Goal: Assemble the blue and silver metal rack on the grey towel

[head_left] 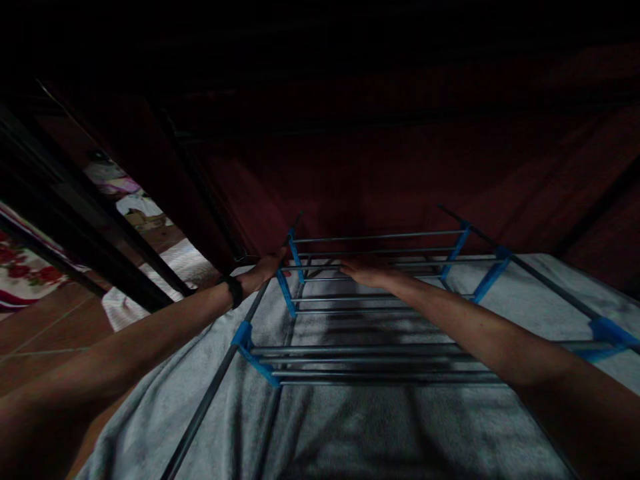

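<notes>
A rack of grey metal tubes [360, 349] with blue plastic connectors [263, 360] spans the middle of the view, its tiers of bars stretching away from me. My left hand [267, 268], with a dark band [233, 291] on the wrist, is closed around the left side pole by the middle tier's blue connector. Reaching over the nearer bars, my right hand [367, 270] has its fingers curled on a crossbar of the middle tier. The tips of its fingers are partly hidden behind the bar.
Under the rack lies a grey blanket [390, 427]. A dark red panel [350, 180] rises behind it. Dark wooden posts [165, 180] stand at the left. Beyond them are a tiled floor [45, 340], a pale striped cloth [170, 270] and a flowered fabric [23, 270].
</notes>
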A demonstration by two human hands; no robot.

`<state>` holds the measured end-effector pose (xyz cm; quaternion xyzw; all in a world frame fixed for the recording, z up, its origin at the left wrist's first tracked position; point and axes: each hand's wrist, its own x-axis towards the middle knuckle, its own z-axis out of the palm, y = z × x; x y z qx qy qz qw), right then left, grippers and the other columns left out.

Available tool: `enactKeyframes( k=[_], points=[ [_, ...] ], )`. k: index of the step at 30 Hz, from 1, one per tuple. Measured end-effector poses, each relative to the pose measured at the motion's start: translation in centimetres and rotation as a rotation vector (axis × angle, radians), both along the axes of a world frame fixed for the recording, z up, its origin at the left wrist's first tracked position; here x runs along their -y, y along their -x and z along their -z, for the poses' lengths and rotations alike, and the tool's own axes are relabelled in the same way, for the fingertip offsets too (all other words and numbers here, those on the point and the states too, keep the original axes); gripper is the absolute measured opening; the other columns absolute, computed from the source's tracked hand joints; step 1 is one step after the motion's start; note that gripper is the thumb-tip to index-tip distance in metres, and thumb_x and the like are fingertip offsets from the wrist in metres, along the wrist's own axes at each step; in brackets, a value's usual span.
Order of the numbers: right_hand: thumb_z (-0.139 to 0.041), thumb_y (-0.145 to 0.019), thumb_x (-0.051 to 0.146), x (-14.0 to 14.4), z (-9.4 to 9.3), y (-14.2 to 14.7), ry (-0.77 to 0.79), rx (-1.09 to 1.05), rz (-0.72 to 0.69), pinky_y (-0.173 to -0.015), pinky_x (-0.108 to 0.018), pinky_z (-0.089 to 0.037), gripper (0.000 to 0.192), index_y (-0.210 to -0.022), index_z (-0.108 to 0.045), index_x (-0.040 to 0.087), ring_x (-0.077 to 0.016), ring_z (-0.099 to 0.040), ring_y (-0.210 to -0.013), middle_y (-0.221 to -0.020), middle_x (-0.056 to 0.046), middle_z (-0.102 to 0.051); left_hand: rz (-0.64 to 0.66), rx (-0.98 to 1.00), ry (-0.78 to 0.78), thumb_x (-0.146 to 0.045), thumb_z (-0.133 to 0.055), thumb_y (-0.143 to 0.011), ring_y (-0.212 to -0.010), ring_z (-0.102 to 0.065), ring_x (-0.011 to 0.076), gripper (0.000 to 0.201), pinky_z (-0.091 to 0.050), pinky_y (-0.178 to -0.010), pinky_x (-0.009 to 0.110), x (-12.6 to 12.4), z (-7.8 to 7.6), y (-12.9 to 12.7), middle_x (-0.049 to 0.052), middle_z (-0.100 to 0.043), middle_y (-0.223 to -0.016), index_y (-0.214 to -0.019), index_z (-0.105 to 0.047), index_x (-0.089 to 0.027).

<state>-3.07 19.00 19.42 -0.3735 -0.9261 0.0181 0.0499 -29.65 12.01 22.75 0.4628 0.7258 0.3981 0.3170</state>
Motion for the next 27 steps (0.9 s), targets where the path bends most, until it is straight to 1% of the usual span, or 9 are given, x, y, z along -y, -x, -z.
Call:
enactKeyframes(
  k=[3,7,9,11,13,16,19,22,27],
  points=[
    [-0.031,-0.103,0.044,-0.1,-0.2,0.0,0.071,-0.008,0.013,-0.093,-0.035,-0.047,0.044,-0.127,-0.063,0.026,-0.0245,-0.064,-0.113,-0.129,-0.006,-0.067,-0.027,-0.065,0.019,-0.067,-0.058,-0.083,-0.069,-0.068,0.022,0.053,-0.051,-0.056,0.027,0.1,-0.3,-0.3,0.007,-0.071,-0.072,-0.081,-0.068,-0.015],
    [-0.034,-0.102,0.043,-0.4,-0.3,-0.2,0.134,-0.058,0.0,-0.089,-0.032,-0.047,0.04,-0.124,-0.064,0.026,-0.0232,-0.065,-0.11,-0.127,-0.005,-0.068,-0.048,-0.043,0.054,-0.064,-0.057,-0.085,-0.065,-0.066,0.0218,0.05,-0.05,-0.056,0.027,0.3,-0.6,-0.7,0.007,-0.069,-0.065,-0.079,-0.067,-0.015],
    [-0.035,-0.102,0.04,-0.5,-0.4,-0.2,0.148,-0.063,-0.02,-0.088,-0.03,-0.046,0.039,-0.121,-0.065,0.025,-0.0221,-0.065,-0.109,-0.125,-0.005,-0.069,-0.06,-0.042,0.04,-0.061,-0.059,-0.086,-0.068,-0.067,0.0218,0.046,-0.05,-0.056,0.027,0.4,-0.8,-0.8,0.007,-0.07,-0.069,-0.079,-0.067,-0.016],
    [-0.035,-0.102,0.04,-0.6,-0.4,-0.2,0.145,-0.062,-0.023,-0.089,-0.03,-0.046,0.038,-0.12,-0.065,0.025,-0.0217,-0.065,-0.109,-0.124,-0.005,-0.069,-0.04,-0.023,0.019,-0.059,-0.06,-0.086,-0.072,-0.068,0.0215,0.045,-0.05,-0.058,0.026,0.6,-0.8,-0.9,0.008,-0.072,-0.075,-0.08,-0.068,-0.015],
    [-0.036,-0.102,0.041,-0.6,-0.5,-0.2,0.145,-0.059,-0.025,-0.088,-0.03,-0.046,0.038,-0.119,-0.065,0.024,-0.0217,-0.065,-0.108,-0.123,-0.006,-0.069,0.009,0.023,0.012,-0.059,-0.059,-0.087,-0.073,-0.068,0.0205,0.045,-0.051,-0.059,0.025,0.6,-0.7,-0.9,0.008,-0.073,-0.08,-0.084,-0.068,-0.015],
    [-0.036,-0.102,0.04,-0.7,-0.5,-0.1,0.158,-0.055,-0.033,-0.087,-0.029,-0.046,0.037,-0.119,-0.065,0.023,-0.0214,-0.065,-0.107,-0.122,-0.006,-0.069,0.013,0.07,0.016,-0.061,-0.057,-0.087,-0.067,-0.066,0.0187,0.049,-0.05,-0.056,0.025,0.6,-0.4,-0.9,0.008,-0.072,-0.08,-0.088,-0.068,-0.013],
    [-0.038,-0.102,0.04,-1.0,-0.2,-0.1,0.171,-0.079,-0.024,-0.087,-0.028,-0.045,0.036,-0.118,-0.066,0.024,-0.0206,-0.064,-0.107,-0.122,-0.005,-0.069,0.027,0.049,-0.013,-0.061,-0.057,-0.087,-0.065,-0.065,0.0172,0.049,-0.049,-0.054,0.023,0.4,-0.2,-0.9,0.007,-0.072,-0.08,-0.09,-0.069,-0.014],
    [-0.04,-0.101,0.04,-1.6,0.3,-0.1,0.215,-0.118,-0.026,-0.082,-0.027,-0.045,0.034,-0.113,-0.068,0.024,-0.0196,-0.065,-0.099,-0.116,-0.005,-0.071,0.014,-0.003,-0.006,-0.06,-0.057,-0.088,-0.064,-0.064,0.0157,0.046,-0.049,-0.055,0.022,0.2,-0.2,-0.9,0.005,-0.071,-0.077,-0.085,-0.07,-0.015],
    [-0.045,-0.099,0.038,-2.5,0.7,0.1,0.305,-0.182,-0.065,-0.074,-0.023,-0.041,0.03,-0.103,-0.069,0.021,-0.0159,-0.064,-0.086,-0.099,-0.002,-0.073,-0.018,0.027,0.013,-0.06,-0.055,-0.09,-0.063,-0.064,0.0162,0.048,-0.046,-0.049,0.021,-0.1,-0.1,-1.0,0.005,-0.068,-0.072,-0.084,-0.067,-0.014]
  ],
)
